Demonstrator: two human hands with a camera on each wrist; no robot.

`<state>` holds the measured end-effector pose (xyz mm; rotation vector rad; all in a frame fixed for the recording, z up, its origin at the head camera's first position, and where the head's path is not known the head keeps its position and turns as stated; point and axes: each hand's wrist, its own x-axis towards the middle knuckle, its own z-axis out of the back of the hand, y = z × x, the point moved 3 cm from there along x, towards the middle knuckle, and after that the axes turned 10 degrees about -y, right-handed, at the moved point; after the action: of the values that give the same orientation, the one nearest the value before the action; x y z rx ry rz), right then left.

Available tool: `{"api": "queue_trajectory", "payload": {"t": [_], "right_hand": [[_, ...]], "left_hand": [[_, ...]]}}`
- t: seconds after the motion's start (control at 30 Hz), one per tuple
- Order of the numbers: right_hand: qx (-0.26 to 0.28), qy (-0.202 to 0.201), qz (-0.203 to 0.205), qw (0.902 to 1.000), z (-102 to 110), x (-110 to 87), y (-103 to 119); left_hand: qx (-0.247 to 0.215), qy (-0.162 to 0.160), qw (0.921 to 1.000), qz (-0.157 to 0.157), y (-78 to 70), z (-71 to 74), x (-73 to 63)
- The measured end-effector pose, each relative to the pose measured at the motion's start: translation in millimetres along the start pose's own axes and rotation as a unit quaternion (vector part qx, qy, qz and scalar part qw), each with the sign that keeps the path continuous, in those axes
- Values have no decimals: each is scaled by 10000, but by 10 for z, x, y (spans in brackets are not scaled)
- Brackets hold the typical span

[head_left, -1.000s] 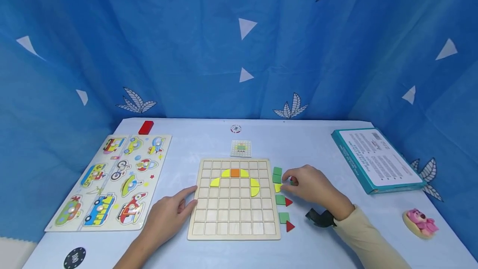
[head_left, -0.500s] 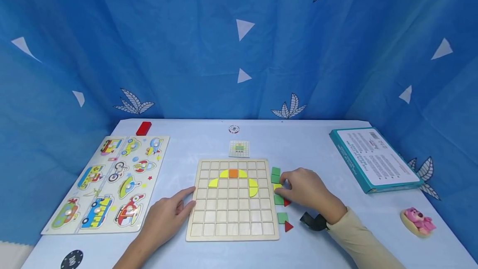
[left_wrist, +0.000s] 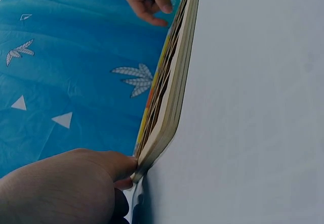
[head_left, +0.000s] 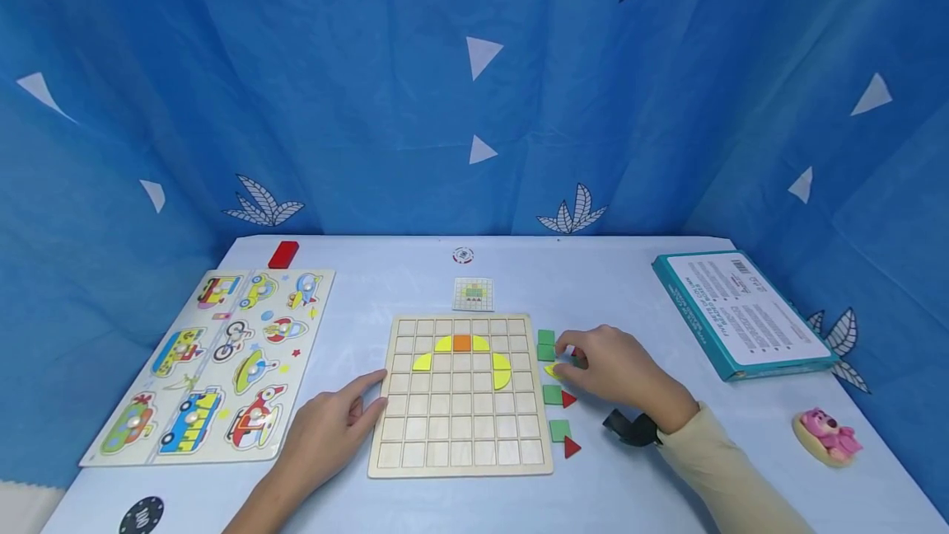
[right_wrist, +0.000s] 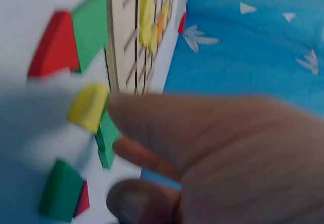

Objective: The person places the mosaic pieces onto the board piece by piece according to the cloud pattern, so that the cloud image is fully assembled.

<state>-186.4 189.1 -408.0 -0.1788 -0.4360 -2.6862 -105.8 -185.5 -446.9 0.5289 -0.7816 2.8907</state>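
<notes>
My left hand (head_left: 329, 435) rests on the table, index finger and thumb touching the left edge of a wooden grid board (head_left: 448, 428). In the left wrist view its thumb (left_wrist: 109, 163) lies against the board's edge. My right hand (head_left: 615, 365), fingers bent, is at the board's right side over a yellow quarter-circle piece (right_wrist: 88, 107). The thumb tip meets this piece's edge; whether a finger pinches its other side cannot be told. Beside it lie green squares (head_left: 552, 394) and red triangles (head_left: 568, 400). On the board, yellow quarter-circles (head_left: 502, 371) flank an orange square (head_left: 462, 343).
A pattern card (head_left: 473, 294) lies behind the board. A vehicle puzzle (head_left: 208, 377) and red block (head_left: 283, 255) are at left, with a black chip (head_left: 142, 515) in front. A teal box (head_left: 745, 311) and pink figure (head_left: 826, 437) stand at right; another chip (head_left: 463, 255) is at the back.
The right hand has drawn slightly back and to the right, and the yellow quarter-circle beneath its thumb looks turned. The red triangle below shows more. The left hand has stayed at the board's edge.
</notes>
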Motion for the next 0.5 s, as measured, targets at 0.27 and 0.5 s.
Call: {"api": "queue_trajectory", "payload": {"t": [0.27, 0.5], "right_hand": [[247, 463, 243, 9983, 18, 16, -68], [101, 516, 257, 9983, -14, 9, -61]], "left_hand": [[-16, 0, 10000, 13, -1, 5, 2], [-42, 19, 10000, -14, 3, 0, -1]]}}
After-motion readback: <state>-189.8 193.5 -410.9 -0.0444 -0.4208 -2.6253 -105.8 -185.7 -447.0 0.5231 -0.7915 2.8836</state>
